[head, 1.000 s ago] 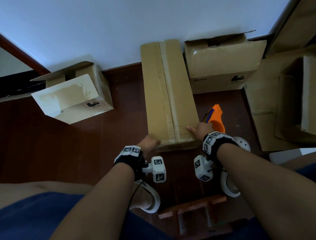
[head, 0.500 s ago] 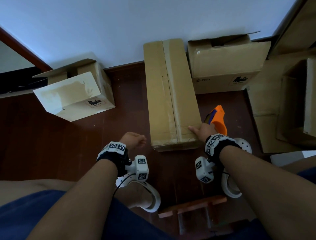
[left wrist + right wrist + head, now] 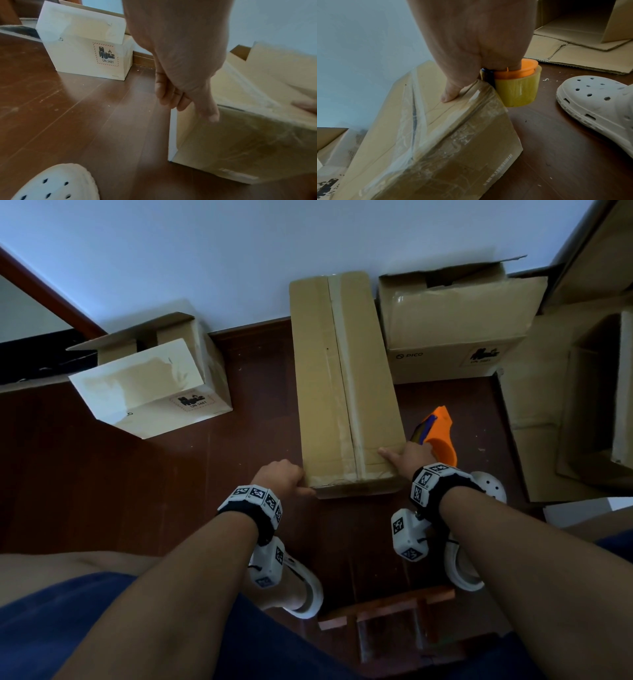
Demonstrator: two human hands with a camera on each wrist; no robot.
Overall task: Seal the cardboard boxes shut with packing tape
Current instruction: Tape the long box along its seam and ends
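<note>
Cardboard, long and narrow: tall brown box [image 3: 346, 385] lying flat on dark wood floor [image 3: 171, 491], far end against pale wall [image 3: 239, 251], near end between the knees, presumably placed lengthwise so the top seam faces up within easy reach. Clear packing tape [image 3: 342, 354] already laid along that seam and wrapped over the near end face.

Left hand [image 3: 279, 479] at the near left corner of the box, fingers curled together, thumb [image 3: 210, 112] pressed on the top edge; probably steadying the box or smoothing tape down at the corner. Nothing held in it.

Right hand [image 3: 411, 455] at the near right corner, thumb [image 3: 449, 94] flat on the taped top, remaining fingers tucked inside the orange tape dispenser [image 3: 440, 436]; yellowish tape roll [image 3: 517, 90] hanging just beside the box's right edge, likely kept there ready for a cut or the next strip.

Elsewhere: white box with battery label [image 3: 154, 385] to the left, flaps open; brown box [image 3: 455, 323] to the right against the wall, flaps also open, both seemingly awaiting sealing. Flattened cardboard [image 3: 548, 405] far right. White clogs [image 3: 597, 105] on both feet.
</note>
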